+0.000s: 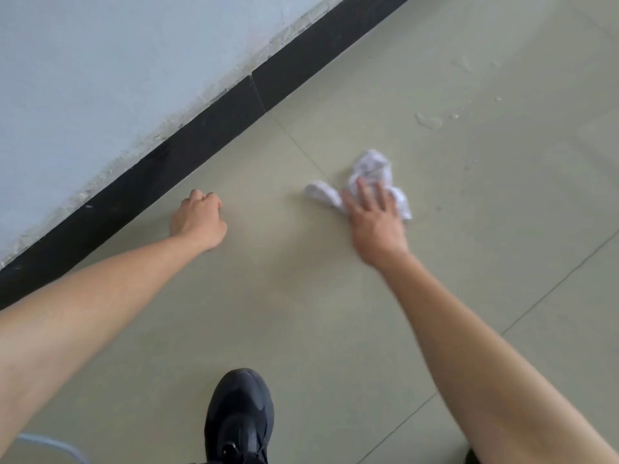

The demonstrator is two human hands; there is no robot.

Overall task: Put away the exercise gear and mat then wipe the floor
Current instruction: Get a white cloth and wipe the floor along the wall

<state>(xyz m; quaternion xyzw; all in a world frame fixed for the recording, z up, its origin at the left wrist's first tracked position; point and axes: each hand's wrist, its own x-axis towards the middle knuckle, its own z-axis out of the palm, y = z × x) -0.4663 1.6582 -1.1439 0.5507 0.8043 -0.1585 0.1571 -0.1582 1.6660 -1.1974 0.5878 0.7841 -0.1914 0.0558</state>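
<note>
A crumpled white cloth (370, 170) lies on the pale green tiled floor (301, 296). My right hand (375, 219) presses flat on the cloth, fingers spread over it, and looks motion-blurred. My left hand (199, 219) is a closed fist resting knuckles-down on the floor, to the left of the cloth, with nothing in it. Small puddles of water (428, 121) glisten on the tile beyond the cloth, to the upper right. No exercise gear or mat is in view.
A pale wall (100, 78) with a black baseboard (201, 149) runs diagonally along the left. My black shoe (239, 416) stands on the floor at the bottom centre. A pale blue curved edge (50, 445) shows at the bottom left corner.
</note>
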